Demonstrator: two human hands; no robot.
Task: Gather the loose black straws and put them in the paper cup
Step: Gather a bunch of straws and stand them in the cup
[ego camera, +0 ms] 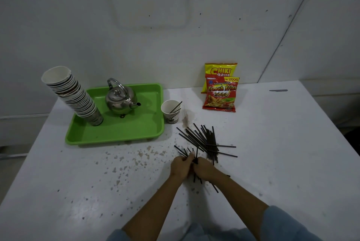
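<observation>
Bare white table (282, 143) is lying open at three o'clock of the paper cup (171, 111). The green tray (116, 133) is sitting just beside the cup at nine o'clock, carrying a kettle (120, 98) and cup stack (74, 94). Snack packets (221, 89) are standing at one o'clock. Loose black straws (202, 141) are sprawling at five o'clock.

Both hands meet low on the white table (272, 163), the left hand (181, 166) and right hand (204, 168) closed together around a bundle of black straws (195, 160). More loose straws (206, 139) lie fanned just beyond the right hand. Farther beyond the left hand stands a paper cup (171, 111) with two straws in it, beside a green tray (120, 133)
</observation>
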